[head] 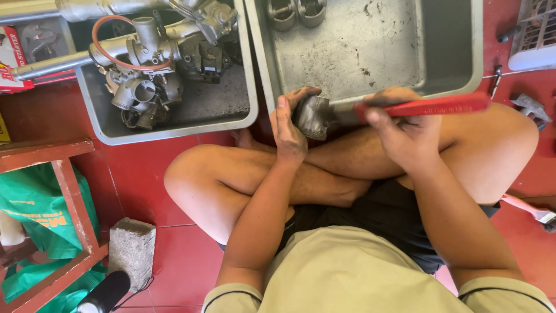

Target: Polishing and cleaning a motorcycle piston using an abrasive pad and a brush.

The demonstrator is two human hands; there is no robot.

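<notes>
I sit cross-legged on a red tile floor. My left hand (288, 128) grips a grey metal piston (313, 117) held over my legs. My right hand (402, 132) holds a tool with a red handle (440, 106) whose metal end goes into the piston. Just beyond my hands lies a grey metal tray (370, 46) with two more pistons (296, 11) in its far left corner.
A second grey tray (191, 116) at the upper left holds carburettors (153, 64) and an orange ring. A red wooden stool (63, 191) with a green bag (35, 214) stands at left, a concrete block (132, 249) beside it. Small metal parts (530, 107) lie at right.
</notes>
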